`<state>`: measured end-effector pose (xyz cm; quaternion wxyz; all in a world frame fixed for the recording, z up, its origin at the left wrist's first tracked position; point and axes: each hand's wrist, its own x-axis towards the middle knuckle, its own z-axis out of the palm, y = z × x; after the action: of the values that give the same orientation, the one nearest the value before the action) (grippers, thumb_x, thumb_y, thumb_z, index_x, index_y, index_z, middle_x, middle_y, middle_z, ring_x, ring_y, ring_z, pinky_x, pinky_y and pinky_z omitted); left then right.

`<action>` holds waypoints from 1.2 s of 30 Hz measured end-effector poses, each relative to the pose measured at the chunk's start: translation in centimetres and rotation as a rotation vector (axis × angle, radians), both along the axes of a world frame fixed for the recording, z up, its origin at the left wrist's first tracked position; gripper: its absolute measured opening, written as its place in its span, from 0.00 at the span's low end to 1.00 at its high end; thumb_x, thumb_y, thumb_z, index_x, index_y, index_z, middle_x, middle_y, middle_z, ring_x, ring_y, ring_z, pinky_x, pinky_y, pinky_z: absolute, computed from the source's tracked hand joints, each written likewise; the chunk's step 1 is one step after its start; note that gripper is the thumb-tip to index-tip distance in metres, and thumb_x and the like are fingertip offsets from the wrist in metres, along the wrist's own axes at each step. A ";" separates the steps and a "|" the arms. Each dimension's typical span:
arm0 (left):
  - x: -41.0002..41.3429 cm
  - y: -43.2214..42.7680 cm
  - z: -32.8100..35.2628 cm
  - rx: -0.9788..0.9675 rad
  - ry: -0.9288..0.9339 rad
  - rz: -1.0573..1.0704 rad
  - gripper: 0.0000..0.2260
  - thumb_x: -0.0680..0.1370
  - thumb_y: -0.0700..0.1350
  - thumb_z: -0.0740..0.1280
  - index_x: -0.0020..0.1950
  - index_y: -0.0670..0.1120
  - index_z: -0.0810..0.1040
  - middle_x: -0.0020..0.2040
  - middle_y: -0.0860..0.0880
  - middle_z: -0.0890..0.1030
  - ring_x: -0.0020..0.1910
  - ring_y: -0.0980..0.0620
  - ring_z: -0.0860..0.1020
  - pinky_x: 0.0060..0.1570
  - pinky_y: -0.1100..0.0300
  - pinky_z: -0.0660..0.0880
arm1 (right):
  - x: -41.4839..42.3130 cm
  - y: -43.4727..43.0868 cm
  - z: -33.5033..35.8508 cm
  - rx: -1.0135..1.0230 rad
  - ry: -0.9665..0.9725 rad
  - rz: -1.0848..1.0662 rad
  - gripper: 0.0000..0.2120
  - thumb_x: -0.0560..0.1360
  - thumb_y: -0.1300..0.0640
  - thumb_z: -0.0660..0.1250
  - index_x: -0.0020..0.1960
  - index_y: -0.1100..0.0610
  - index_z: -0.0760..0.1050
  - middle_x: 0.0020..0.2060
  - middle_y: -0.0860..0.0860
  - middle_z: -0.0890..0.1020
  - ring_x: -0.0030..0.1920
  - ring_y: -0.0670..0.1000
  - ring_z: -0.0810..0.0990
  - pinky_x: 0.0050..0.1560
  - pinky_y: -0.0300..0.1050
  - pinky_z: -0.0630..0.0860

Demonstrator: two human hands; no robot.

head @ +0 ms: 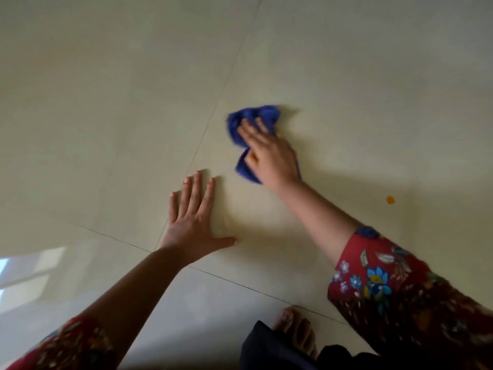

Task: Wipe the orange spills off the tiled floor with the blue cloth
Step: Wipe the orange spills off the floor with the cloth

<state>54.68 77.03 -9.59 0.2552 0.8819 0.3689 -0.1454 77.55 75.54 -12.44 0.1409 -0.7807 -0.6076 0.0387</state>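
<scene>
Head: right hand point(269, 153) atop blue cloth point(249, 115)

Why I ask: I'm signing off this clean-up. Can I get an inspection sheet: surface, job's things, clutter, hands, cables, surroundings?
Surface: tiled floor, pale and glossy, thin grout lines.
Job's things: blue cloth bunched on the floor under the right hand; one orange spill left, off to the right of that forearm, apart from the cloth.
Clutter: nothing seen.
Hands: right hand presses the cloth, fingers fairly straight; left hand flat on the tile, fingers spread.
Cables: nothing seen.
Surroundings: bare foot at the bottom edge; window reflection at left.
</scene>
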 end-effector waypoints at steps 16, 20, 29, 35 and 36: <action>3.1 -1.6 -0.2 0.003 0.021 -0.067 0.65 0.54 0.80 0.58 0.76 0.47 0.30 0.74 0.53 0.27 0.73 0.54 0.27 0.72 0.47 0.33 | 5.3 -6.5 -0.3 -0.090 -0.074 -0.422 0.27 0.77 0.45 0.54 0.75 0.48 0.65 0.74 0.45 0.66 0.75 0.52 0.63 0.71 0.59 0.60; 3.1 -1.6 -0.4 0.004 0.036 -0.071 0.64 0.54 0.80 0.57 0.74 0.48 0.27 0.73 0.52 0.25 0.73 0.53 0.26 0.72 0.46 0.32 | 1.1 -13.0 -0.7 -0.160 -0.139 -0.669 0.30 0.78 0.38 0.50 0.78 0.46 0.55 0.77 0.44 0.58 0.78 0.55 0.54 0.72 0.64 0.49; 3.3 -1.7 0.1 -0.002 0.078 -0.084 0.66 0.56 0.78 0.65 0.75 0.48 0.28 0.75 0.49 0.27 0.74 0.51 0.27 0.73 0.43 0.33 | 4.1 -9.0 -0.5 -0.114 -0.052 -0.369 0.24 0.80 0.47 0.51 0.73 0.52 0.68 0.72 0.48 0.69 0.73 0.55 0.67 0.68 0.54 0.65; 3.4 -1.6 0.1 0.014 0.069 -0.072 0.66 0.55 0.78 0.64 0.77 0.47 0.31 0.74 0.51 0.27 0.74 0.51 0.28 0.73 0.43 0.33 | -0.1 -18.2 -0.5 -0.211 -0.090 -0.745 0.27 0.81 0.46 0.45 0.78 0.53 0.57 0.77 0.49 0.60 0.77 0.54 0.56 0.73 0.54 0.56; 3.3 -1.7 -0.1 0.015 0.067 -0.073 0.67 0.54 0.80 0.62 0.77 0.47 0.31 0.73 0.52 0.26 0.74 0.52 0.28 0.72 0.44 0.33 | -3.0 -18.2 -0.4 -0.250 -0.106 -0.695 0.28 0.80 0.46 0.45 0.78 0.53 0.55 0.77 0.50 0.59 0.77 0.55 0.55 0.73 0.56 0.57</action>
<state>58.01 75.36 -9.65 0.2306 0.8913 0.3458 -0.1813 74.54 57.38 -12.83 0.0176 -0.9525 -0.3033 0.0219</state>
